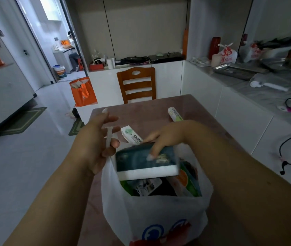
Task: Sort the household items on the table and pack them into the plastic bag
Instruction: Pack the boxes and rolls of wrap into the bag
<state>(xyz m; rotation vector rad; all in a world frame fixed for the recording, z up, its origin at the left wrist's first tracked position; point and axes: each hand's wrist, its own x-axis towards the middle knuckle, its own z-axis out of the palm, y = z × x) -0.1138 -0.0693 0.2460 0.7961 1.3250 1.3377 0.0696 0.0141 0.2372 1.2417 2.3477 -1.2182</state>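
A white plastic bag [151, 210] with blue and red print stands open on the pinkish table [151, 107]. My left hand [96, 144] pinches the bag's left handle and holds it up. My right hand [164, 139] grips a dark teal and white tissue pack [141, 162] from above, right over the bag's mouth. Inside the bag lie several packages, one green and orange [189, 183]. Beyond the bag, a white and green box [130, 134] lies on the table, and a white and green tube [174, 114] lies further back to the right.
A wooden chair [136, 85] stands at the table's far side. An orange bag [82, 91] sits on the floor to the left. A white counter [265, 82] on the right carries trays, bags and cables. A person sits in the far room.
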